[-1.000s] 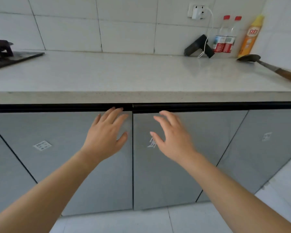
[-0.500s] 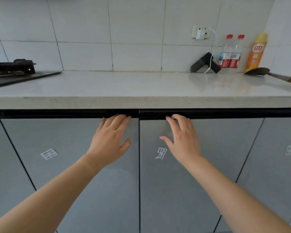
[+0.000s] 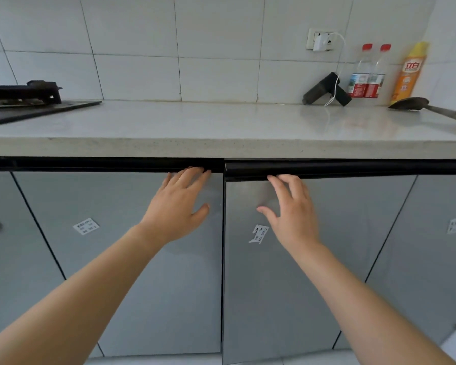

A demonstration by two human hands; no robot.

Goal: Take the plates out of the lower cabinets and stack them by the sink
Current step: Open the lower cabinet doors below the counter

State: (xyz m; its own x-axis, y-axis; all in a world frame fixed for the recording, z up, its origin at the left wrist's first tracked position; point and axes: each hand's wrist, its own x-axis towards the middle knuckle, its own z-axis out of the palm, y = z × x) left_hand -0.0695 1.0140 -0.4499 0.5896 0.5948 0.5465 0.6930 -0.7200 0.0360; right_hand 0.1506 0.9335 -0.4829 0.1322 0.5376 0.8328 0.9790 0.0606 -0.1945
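No plates are in view; the grey lower cabinet doors hide the inside. My left hand point(image 3: 178, 206) lies flat on the left cabinet door point(image 3: 132, 259), its straight fingertips touching the black handle rail point(image 3: 116, 164) along the door's top. My right hand point(image 3: 291, 209) is on the right cabinet door point(image 3: 274, 299), with its fingers bent and hooked on that door's black handle rail point(image 3: 340, 168) and its thumb spread. The right door stands slightly ajar, its rail and left edge a little forward of the left door.
Above the doors runs a pale countertop point(image 3: 221, 125). A black gas hob point(image 3: 24, 104) sits at its left. At the back right are a black device on a white cable point(image 3: 325, 90), two water bottles point(image 3: 366, 72), an orange bottle point(image 3: 410, 72) and a spatula point(image 3: 416, 104). No sink shows.
Both hands have moved up to the handle rails. The right door's top edge has come slightly forward. The view has dropped lower and closer to the doors.
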